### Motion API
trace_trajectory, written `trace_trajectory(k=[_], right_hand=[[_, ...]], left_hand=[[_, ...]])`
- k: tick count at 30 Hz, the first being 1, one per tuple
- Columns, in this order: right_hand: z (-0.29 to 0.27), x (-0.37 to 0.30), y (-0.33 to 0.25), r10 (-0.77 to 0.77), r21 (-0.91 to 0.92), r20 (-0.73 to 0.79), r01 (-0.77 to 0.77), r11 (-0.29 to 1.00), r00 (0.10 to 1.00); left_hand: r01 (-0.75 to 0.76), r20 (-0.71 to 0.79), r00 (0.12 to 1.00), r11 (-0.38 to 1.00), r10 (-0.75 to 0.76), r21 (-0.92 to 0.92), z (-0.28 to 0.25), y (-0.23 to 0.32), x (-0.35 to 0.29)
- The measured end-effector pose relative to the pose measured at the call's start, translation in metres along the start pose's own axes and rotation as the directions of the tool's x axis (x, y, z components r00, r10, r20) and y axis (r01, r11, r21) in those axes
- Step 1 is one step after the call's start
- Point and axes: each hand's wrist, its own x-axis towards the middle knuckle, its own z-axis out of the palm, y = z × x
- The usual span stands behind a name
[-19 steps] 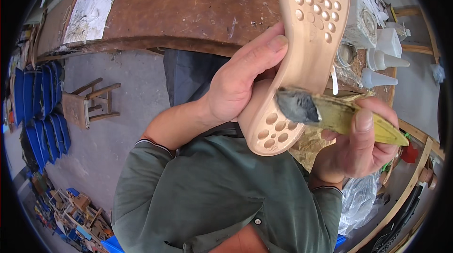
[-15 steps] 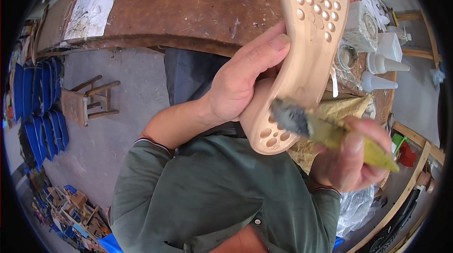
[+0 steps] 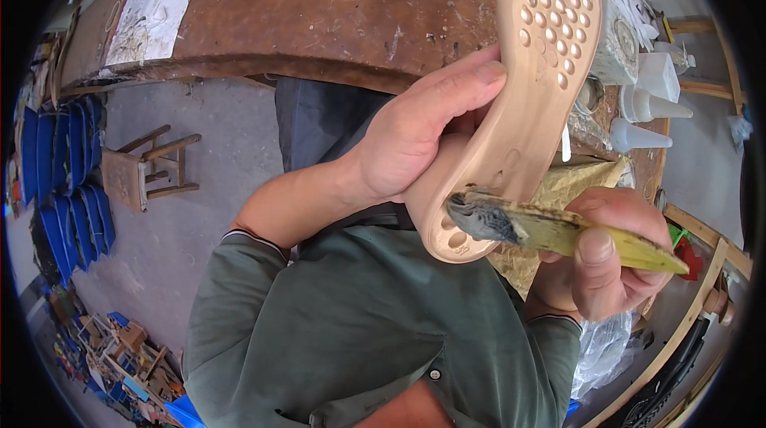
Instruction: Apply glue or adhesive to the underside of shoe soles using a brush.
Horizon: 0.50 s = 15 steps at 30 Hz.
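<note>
Partly hidden sole (image 3: 533,85), brush (image 3: 550,230), hands (image 3: 415,145)

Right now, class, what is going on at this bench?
A person holds a tan shoe sole, tread side up, in the left hand. The right hand grips a yellow-handled brush, whose dark bristles lie against the heel end of the sole. Behind them is a worn brown workbench with white squeeze bottles at its right end. A small wooden stool stands on the floor to the left.
</note>
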Motion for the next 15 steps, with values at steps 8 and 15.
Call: trace_trajectory(k=[8,15], right_hand=[[-0.014,0.027,0.003,-0.258,0.117,0.526,0.231,0.966,0.811],[-0.006,0.039,0.008,-0.262,0.011,0.372,0.278,0.961,0.890]], left_hand=[[0.084,0.033,0.996,0.995,-0.086,0.058,-0.005,0.002,0.002],[0.176,0.042,0.983,0.984,-0.177,0.025,-0.001,0.001,0.003]])
